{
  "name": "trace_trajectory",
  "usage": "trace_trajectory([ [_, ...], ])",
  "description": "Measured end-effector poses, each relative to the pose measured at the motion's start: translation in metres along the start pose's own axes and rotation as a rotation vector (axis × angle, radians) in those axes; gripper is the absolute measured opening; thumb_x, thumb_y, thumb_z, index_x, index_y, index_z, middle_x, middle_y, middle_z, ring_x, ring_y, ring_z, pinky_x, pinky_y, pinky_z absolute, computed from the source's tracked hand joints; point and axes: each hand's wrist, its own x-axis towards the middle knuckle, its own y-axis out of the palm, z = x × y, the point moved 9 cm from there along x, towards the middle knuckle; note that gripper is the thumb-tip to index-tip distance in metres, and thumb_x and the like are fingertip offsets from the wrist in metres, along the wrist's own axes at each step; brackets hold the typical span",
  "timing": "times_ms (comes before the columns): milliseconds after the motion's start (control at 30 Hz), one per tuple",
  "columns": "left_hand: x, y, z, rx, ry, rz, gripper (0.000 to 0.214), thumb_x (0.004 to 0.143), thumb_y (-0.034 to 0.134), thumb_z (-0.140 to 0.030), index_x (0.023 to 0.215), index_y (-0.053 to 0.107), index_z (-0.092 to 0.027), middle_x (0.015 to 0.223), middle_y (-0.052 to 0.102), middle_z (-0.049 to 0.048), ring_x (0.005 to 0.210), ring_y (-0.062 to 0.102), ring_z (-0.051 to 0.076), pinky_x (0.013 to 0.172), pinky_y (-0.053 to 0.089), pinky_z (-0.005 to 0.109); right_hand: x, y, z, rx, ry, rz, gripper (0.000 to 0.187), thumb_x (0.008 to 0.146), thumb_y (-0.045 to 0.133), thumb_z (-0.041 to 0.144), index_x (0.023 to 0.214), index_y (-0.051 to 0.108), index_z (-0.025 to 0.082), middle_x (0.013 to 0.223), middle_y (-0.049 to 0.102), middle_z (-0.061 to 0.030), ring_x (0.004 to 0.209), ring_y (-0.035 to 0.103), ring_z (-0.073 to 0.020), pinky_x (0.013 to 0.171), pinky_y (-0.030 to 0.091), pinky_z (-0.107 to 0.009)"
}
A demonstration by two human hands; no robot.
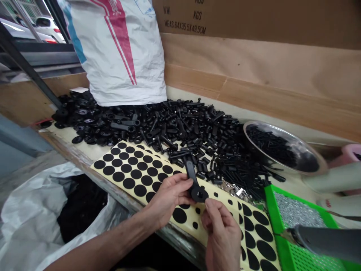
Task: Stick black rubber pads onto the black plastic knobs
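Observation:
My left hand (169,197) grips a black plastic lever handle (191,175) by its arm, holding it above a cream sticker sheet (194,210) printed with rows of round black stickers. The lever's round head (199,194) points down toward my right hand (221,233). The thumb and forefinger of that hand pinch the lower edge of the head. Whether they also hold a sticker is hidden. Some circles on the sheet have been peeled off, leaving bare cream patches.
Heaps of black plastic parts (180,131) cover the bench behind the sheet. A steel bowl (282,148) of black pins stands right, beside a green tray (282,226) of small screws. A white sack (118,49) stands at the back; a white-lined bin (47,210) sits below the bench edge.

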Motion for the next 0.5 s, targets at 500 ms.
trace_trajectory([
  [500, -0.001, 0.004, -0.006, 0.037, 0.034, -0.02, 0.016, 0.086, 0.062, -0.028, 0.092, 0.064, -0.013, 0.091, 0.069, 0.0086, 0.076, 0.064, 0.015, 0.071, 0.053, 0.028, 0.0, -0.002, -0.002, 0.077, -0.007, -0.036, 0.028, 0.07, 0.077, 0.04, 0.069, 0.06, 0.018, 0.053, 0.038, 0.007, 0.053, 0.031, -0.0083, 0.049, 0.028, -0.021],
])
